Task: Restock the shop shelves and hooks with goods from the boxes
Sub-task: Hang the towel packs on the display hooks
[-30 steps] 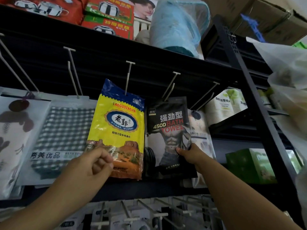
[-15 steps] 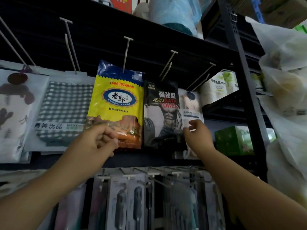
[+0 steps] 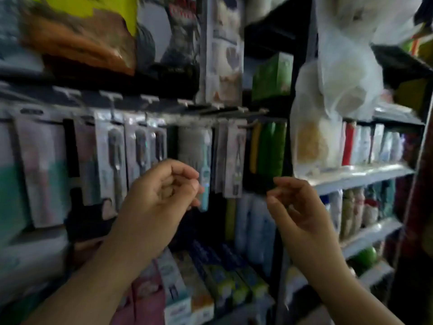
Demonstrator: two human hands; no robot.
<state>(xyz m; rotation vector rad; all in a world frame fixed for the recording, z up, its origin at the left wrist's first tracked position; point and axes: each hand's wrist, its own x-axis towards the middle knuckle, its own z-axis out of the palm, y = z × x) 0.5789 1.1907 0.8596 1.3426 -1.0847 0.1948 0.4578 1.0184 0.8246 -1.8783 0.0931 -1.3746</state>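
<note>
The view is blurred. Both hands are raised before a row of carded packs (image 3: 112, 158) on hooks (image 3: 110, 99). The left hand (image 3: 159, 202) has its fingers curled loosely, holding nothing; the right hand (image 3: 297, 207) likewise, fingers bent and apart. A yellow packet (image 3: 77, 31) hangs above; white plastic bags (image 3: 339, 73) hang at right

A single head-worn wide-angle camera is looking forward and slightly down at close range, facing a dark shop rack (image 3: 302, 141). A row of hooks (image 3: 150, 99) with hanging blister packs (image 3: 112, 160) is crossing the middle of the view. Both forearms are entering from the bottom edge, the left hand (image 3: 159, 195) and right hand (image 3: 295, 207) sitting near the lens. Side shelves (image 3: 356, 174) are filling the right edge. The whole picture is blurring.
</note>
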